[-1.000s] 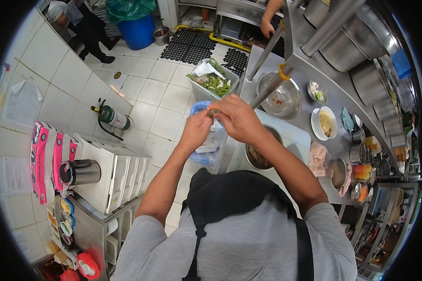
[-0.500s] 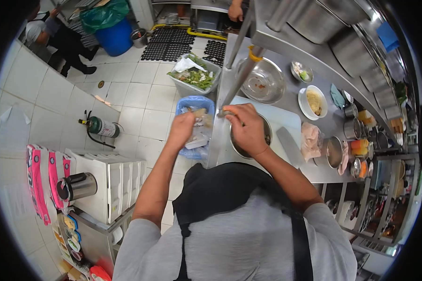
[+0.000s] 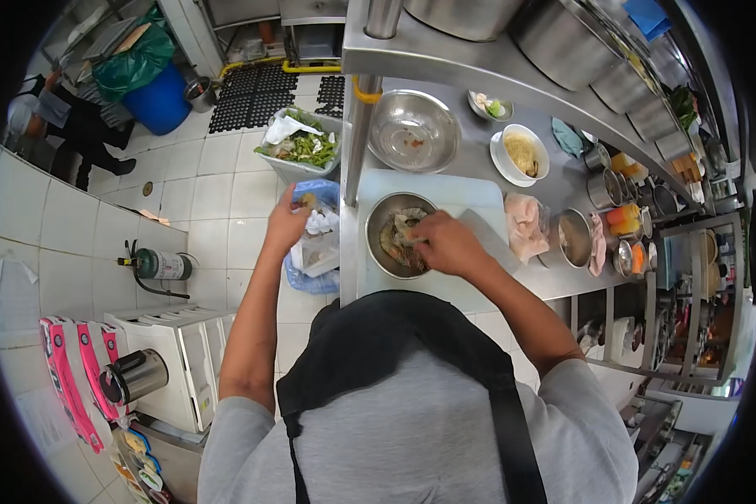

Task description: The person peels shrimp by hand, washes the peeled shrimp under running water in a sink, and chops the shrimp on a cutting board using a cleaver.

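Dipping my right hand (image 3: 452, 244) low into the round steel bowl (image 3: 376, 245) limits spills, its grip hard to tell; my left hand (image 3: 286, 224) pinches a small brownish scrap (image 3: 310, 201).

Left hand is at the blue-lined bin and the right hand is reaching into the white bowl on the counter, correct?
Not quite: the head view shows the right hand reaching into the metal bowl on the cutting board. The left hand is at the blue-lined bin, as you say.
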